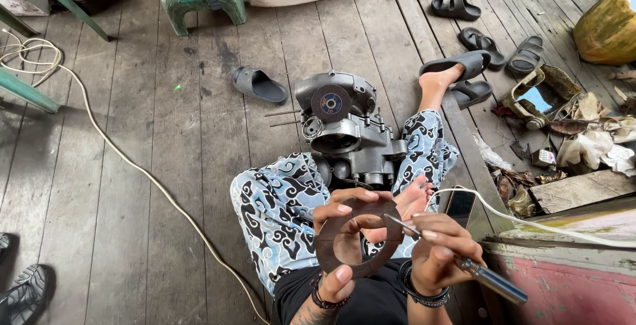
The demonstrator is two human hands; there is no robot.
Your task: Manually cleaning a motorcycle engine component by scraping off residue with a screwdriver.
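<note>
Left hand was wrapped around a dark ring-shaped gasket, held near over the lap. Right hand gripped a thin metal tool, tip touching the ring's right edge, grey engine just beyond

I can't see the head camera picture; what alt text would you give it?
Seated on a plank floor, a person's left hand holds a dark flat ring while the right hand points a metal tool at it. A grey engine sits between their legs.
</note>
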